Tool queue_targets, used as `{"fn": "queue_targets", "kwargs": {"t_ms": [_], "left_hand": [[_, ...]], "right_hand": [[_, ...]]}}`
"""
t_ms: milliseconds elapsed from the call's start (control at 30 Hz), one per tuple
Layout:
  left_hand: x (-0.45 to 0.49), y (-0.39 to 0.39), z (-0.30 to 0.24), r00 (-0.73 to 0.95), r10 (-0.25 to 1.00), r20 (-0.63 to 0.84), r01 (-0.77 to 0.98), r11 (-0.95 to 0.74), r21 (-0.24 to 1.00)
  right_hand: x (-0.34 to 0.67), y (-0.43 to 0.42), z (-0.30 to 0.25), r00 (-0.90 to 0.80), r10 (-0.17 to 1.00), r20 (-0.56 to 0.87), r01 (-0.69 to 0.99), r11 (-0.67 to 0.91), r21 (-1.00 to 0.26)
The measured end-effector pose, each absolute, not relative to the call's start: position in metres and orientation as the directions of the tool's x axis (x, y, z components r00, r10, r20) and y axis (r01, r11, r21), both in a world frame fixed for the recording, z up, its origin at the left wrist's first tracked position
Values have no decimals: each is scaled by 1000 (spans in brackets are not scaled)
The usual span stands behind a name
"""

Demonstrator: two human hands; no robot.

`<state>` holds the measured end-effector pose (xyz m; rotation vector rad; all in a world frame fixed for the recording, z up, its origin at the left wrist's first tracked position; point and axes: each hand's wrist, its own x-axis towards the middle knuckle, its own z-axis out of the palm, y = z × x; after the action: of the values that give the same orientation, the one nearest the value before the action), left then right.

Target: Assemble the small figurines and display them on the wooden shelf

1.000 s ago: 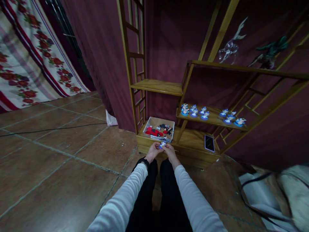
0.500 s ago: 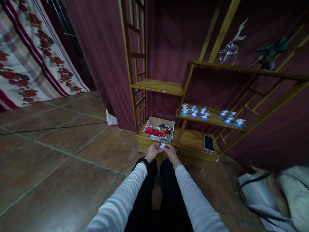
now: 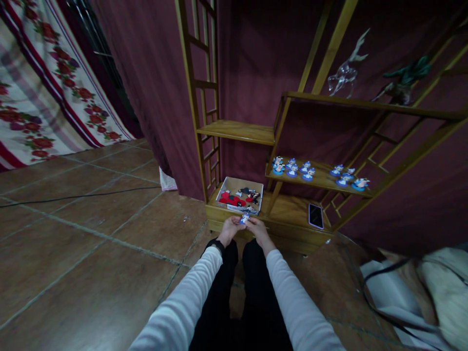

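My left hand (image 3: 230,228) and my right hand (image 3: 258,229) meet in front of my knees, both pinched on one small blue and white figurine (image 3: 244,218). Just beyond them an open cardboard box (image 3: 239,195) of red and dark pieces rests on the bottom board of a wooden shelf unit (image 3: 292,209). Several similar figurines on blue bases (image 3: 292,168) stand in a row on the low shelf to the right, with more figurines (image 3: 347,176) further along.
A dark phone (image 3: 315,215) lies on the bottom board right of the box. A glass deer (image 3: 343,68) and a dark green figure (image 3: 402,78) stand on the top shelf. A cable (image 3: 73,196) crosses the tiled floor at left. Bags (image 3: 420,292) lie at right.
Both hands stay together on the figurine; the view has shifted slightly, nothing else has moved.
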<state>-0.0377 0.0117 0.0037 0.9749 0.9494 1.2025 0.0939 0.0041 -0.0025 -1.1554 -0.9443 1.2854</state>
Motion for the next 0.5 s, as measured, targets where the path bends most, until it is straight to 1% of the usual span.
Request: {"fn": "queue_targets", "kwargs": {"t_ms": [100,167,267,500], "left_hand": [[-37,14,2,81,995,-65,-291,86,953],[-37,15,1,53,997,-61,-292,74,954],[-37,16,0,16,998,-61,-289,63,955],[-37,17,-2,-9,999,-50,-299,45,953]], "right_hand": [[91,0,3,59,993,-99,-347,-72,-935],[89,-1,5,67,992,-102,-394,-68,-917],[89,-2,7,77,990,-115,-413,-73,-908],[88,0,2,99,987,-129,-413,-78,-907]]}}
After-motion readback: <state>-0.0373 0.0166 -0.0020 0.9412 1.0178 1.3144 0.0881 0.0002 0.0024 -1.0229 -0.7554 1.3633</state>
